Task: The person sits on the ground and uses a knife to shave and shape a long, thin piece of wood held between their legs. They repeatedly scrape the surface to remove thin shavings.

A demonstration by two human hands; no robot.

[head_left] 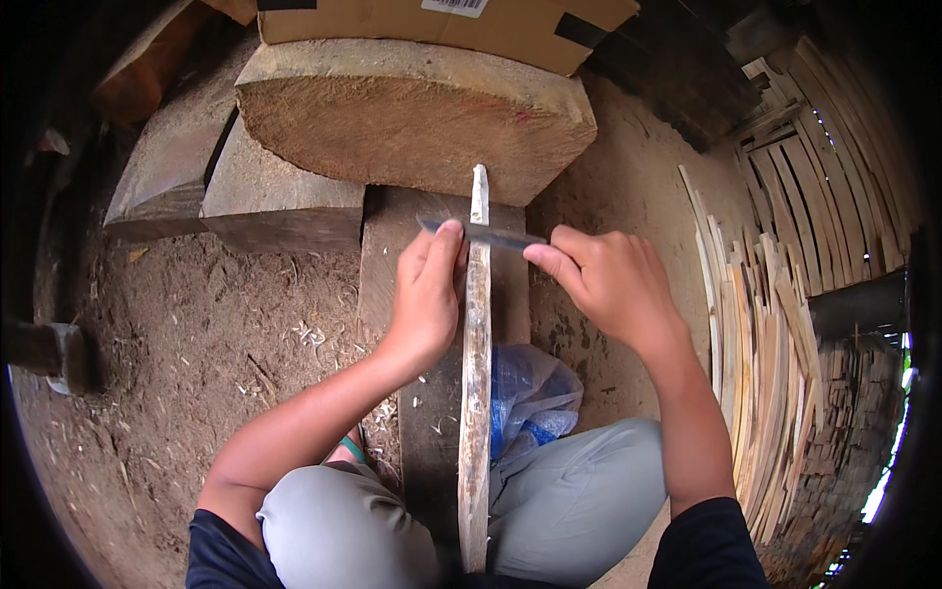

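Note:
A long pale wooden stick [476,383] runs from between my knees up to the thick sawn log slab [422,128]. Its whittled, narrower tip overlaps the slab's cut face; I cannot tell whether they touch. Across the stick, below that tip, lies a dark-bladed knife [505,237]. My right hand [628,287] is closed around its handle end, which the fingers mostly hide. On the other side, my left hand [428,294] pinches the blade near its far end, thumb on top and fingers curled beside the stick.
Beneath the stick is a wooden plank [428,442], with a blue and clear plastic bag [535,393] beside it. Squared timbers [285,196] lie at the left, a cardboard box [442,29] sits on the slab, a hammer-like tool [64,358] stands far left, and split sticks [760,363] are piled right.

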